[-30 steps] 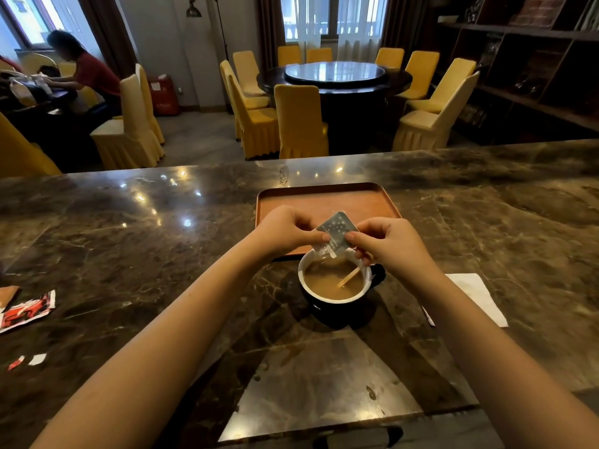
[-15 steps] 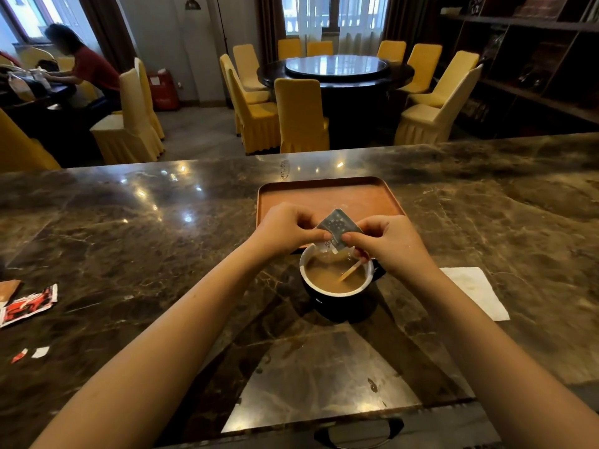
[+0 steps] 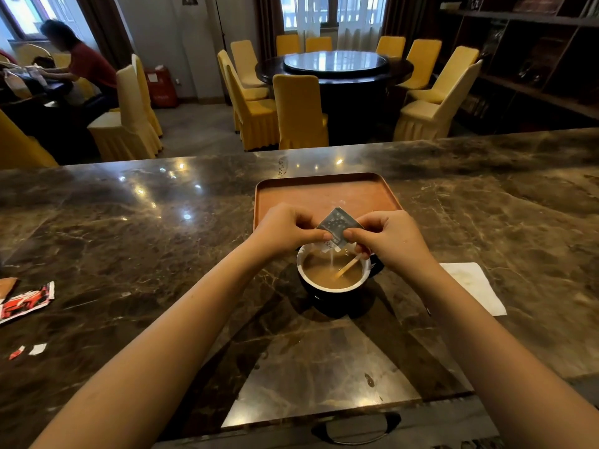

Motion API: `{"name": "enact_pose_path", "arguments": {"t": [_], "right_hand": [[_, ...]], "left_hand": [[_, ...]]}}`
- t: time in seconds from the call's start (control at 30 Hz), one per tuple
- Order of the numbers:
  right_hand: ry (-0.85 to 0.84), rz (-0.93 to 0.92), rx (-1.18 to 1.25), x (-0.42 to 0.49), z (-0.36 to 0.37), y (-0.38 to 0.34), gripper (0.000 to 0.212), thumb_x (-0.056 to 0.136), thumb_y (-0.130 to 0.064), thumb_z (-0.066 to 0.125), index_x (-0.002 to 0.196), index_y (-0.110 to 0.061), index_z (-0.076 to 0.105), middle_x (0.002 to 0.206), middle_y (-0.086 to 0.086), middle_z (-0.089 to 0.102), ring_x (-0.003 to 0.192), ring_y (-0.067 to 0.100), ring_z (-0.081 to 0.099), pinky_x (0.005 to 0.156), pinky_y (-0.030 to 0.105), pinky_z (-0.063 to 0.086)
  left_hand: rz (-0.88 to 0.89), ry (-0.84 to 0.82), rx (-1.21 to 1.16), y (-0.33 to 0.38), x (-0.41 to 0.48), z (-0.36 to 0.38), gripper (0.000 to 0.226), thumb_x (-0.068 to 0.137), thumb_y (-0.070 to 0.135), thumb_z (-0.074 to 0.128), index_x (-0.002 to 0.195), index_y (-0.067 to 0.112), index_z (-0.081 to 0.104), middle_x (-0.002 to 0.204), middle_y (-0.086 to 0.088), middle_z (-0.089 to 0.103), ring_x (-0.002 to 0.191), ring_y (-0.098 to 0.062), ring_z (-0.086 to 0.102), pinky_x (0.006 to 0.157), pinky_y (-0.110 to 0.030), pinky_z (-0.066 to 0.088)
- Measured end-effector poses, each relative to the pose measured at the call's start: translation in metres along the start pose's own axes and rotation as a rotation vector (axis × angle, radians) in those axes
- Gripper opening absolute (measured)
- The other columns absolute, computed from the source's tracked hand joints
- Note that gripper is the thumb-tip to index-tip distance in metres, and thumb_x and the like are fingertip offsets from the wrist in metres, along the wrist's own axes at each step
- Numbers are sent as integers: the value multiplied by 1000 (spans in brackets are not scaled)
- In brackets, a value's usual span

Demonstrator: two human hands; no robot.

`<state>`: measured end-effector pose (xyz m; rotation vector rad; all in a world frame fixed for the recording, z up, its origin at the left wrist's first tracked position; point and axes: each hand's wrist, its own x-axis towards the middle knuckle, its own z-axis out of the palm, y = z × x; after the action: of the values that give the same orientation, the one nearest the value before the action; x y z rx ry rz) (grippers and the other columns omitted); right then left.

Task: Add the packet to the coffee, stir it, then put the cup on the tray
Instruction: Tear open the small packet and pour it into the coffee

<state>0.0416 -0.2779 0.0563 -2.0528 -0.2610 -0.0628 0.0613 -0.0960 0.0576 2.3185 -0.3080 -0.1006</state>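
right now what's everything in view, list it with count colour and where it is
packet: one, grey, tipped over the cup, thin white stream falling from it
cup: one, dark outside and white inside, holds tan coffee, on the counter just in front of the tray
stir stick: one, pale wood, leaning in the coffee
tray: one, orange-brown, on the counter behind the cup
napkin: one, white, on the counter right of the cup
red wrapper: one, red and white, far left of the counter
torn scraps: two, red and white, near left edge
counter: one, dark brown marble
yellow chairs: several, around the round table behind
seated person: one, red top, far left
left hand: pinches the packet
right hand: pinches the packet
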Motion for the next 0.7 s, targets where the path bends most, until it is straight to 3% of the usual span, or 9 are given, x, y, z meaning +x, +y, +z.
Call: {"name": "enact_pose_path", "arguments": {"t": [0.23,0.37,0.43,0.53,0.7], "right_hand": [[-16,90,103,-2,-1,-1,10,81,-10,64,88,-5,69,66,8,66,49,6,59,50,16,52],[-35,261,336,-4,-4,-4,18,80,-5,64,98,-1,64,69,9,64,48,7,57,46,14,49],[-35,345,445,-4,-6,-6,26,79,-4,65,105,0,60,75,11,66,48,6,57,46,13,50],[-19,447,579,-5,-9,-9,33,77,-4,67,108,1,58,79,13,68,49,8,60,49,15,52],[-59,527,753,-7,-10,-16,37,76,-5,68,110,5,56,70,11,68,48,8,62,50,16,53]], "left_hand": [[7,18,-38,2,0,2,33,77,26,70,88,-5,69,79,-26,64,65,-22,49,61,-28,40],[42,58,-69,2,-5,0,29,85,23,61,114,16,64,88,4,67,70,0,57,65,-8,49],[83,106,-72,0,-8,-3,34,89,15,55,122,20,58,96,7,64,78,4,58,70,-1,46],[185,141,-21,-2,-13,-7,36,85,10,60,118,21,60,98,9,64,76,-3,57,69,-6,46],[294,283,47,3,-18,-6,17,79,13,67,94,20,71,87,8,63,73,-14,53,63,-18,43]]}}
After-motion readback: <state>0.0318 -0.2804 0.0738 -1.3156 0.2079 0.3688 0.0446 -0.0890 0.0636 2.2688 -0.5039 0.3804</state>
